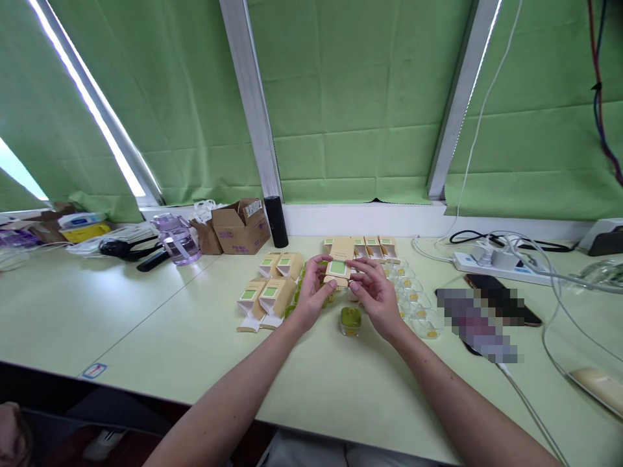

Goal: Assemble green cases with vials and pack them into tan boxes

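Observation:
A small tan cardboard box (339,268) with a green label is held between my two hands, its front flap towards me. My left hand (314,292) grips its left side with fingers and thumb. The fingers of my right hand (377,293) are closed about its right side. Just below my hands stands a small clear jar (350,321) with a green lid. More green-lidded jars are partly hidden behind my left hand. Tan boxes (275,295) with open flaps lie to the left, and further boxes (372,248) lie behind. Clear containers (413,297) with yellow spots are right of my right hand.
Two phones (501,301), one pixelated, lie right, near a white power strip (496,266) with tangled cables. A computer mouse (596,383) sits at the right edge. Back left are a purple water bottle (176,240), a brown carton (241,227) and a black cylinder (276,222).

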### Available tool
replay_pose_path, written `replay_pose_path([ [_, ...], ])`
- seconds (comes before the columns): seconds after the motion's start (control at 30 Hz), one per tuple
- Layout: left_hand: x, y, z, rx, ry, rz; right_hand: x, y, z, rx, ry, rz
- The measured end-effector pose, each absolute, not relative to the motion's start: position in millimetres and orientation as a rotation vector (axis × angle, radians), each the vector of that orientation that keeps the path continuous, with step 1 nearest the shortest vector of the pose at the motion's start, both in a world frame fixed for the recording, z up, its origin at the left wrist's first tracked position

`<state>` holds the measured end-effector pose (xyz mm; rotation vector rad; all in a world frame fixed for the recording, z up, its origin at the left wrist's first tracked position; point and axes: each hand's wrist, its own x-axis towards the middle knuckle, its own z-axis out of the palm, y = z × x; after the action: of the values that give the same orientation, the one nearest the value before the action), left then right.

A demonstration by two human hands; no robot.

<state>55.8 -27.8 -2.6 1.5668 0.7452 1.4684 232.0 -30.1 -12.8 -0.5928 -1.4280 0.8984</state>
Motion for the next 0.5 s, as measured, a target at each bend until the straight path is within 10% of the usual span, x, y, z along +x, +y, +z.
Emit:
replay_pose_path([
  [0.5,56.8,-25.7,-4.4,1.673,0.773,1.515,228.9,-29.8,-11.9,-0.595,-1.422,0.872],
])
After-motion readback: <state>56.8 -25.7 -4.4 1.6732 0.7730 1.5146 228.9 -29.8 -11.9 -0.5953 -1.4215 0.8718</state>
